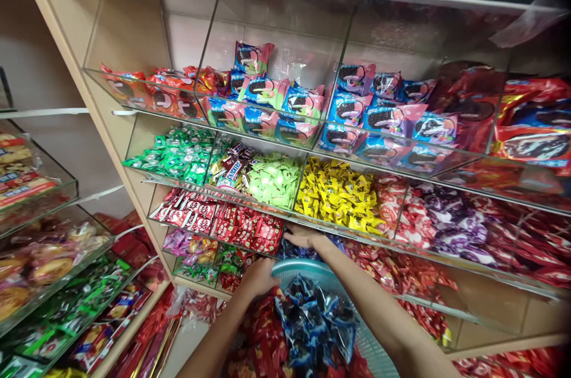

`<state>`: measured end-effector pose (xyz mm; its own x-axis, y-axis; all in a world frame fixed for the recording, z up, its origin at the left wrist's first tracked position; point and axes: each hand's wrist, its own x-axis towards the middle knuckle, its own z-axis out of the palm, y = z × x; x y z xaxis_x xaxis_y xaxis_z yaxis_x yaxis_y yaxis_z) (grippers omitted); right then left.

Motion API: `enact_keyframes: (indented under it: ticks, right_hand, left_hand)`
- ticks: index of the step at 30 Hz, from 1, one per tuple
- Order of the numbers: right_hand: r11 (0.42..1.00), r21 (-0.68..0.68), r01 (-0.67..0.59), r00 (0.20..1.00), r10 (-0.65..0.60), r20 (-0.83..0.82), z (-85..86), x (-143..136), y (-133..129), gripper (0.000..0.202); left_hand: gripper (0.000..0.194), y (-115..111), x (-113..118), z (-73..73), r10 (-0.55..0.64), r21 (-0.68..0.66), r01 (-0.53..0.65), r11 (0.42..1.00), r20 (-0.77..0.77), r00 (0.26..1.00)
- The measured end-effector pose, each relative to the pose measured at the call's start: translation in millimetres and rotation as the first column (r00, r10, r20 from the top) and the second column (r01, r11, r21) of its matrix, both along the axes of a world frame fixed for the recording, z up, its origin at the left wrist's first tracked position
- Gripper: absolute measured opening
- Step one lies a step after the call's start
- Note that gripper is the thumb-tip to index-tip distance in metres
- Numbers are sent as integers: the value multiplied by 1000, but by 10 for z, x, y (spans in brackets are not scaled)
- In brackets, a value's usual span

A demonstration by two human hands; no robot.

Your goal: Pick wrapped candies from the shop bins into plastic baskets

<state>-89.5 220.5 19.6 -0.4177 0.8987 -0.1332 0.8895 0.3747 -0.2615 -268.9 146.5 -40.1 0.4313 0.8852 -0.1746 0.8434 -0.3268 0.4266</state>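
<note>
A teal plastic basket [285, 266] is in front of me, with dark blue wrapped packets [319, 318] heaped over red wrapped packets [263, 336]. My left hand [261, 277] grips its left rim. Beyond the basket, my right hand [302, 238] reaches into a low shelf compartment, its fingers stretched leftward over dark blue packets [294, 251]. Nothing shows in those fingers, though their undersides are hidden. Just left of the right hand lie red packets [252, 226] in a neighbouring compartment.
Clear shelf bins hold yellow candies [336, 194], light green candies [274, 179], green candies [178, 155] and purple candies [459, 226]. Blue-and-pink cookie packs [348, 107] sit higher. Transparent dividers and front edges run across the shelves. A second rack [49, 247] stands at left.
</note>
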Motion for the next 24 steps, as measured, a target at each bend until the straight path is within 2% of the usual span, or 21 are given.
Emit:
enact_keyframes:
  ticks: [6,11,16,21,24]
  right_hand:
    - [997,-80,-20,1000,18,-19,27,112,-107,73]
    - [999,-36,12,996,-9,85,-22,0,-98,93]
    - [1000,6,-1,994,1,107,-50,-101,-50,99]
    - [999,3,32,992,-33,122,-57,-147,-11,97]
    - [997,-17,71,985,-68,157,-76,-165,8,106]
  left_hand:
    - [28,8,-6,4,-14,1,14,1000,8,1000]
    - [30,12,-4,8,-16,11,16,1000,11,1000]
    - [29,11,-9,28,-29,0,29,1000,16,999]
    - [29,1,-7,53,-20,-23,20,1000,-6,1000]
    - [31,-6,0,62,-8,-20,8,1000,-23,1000]
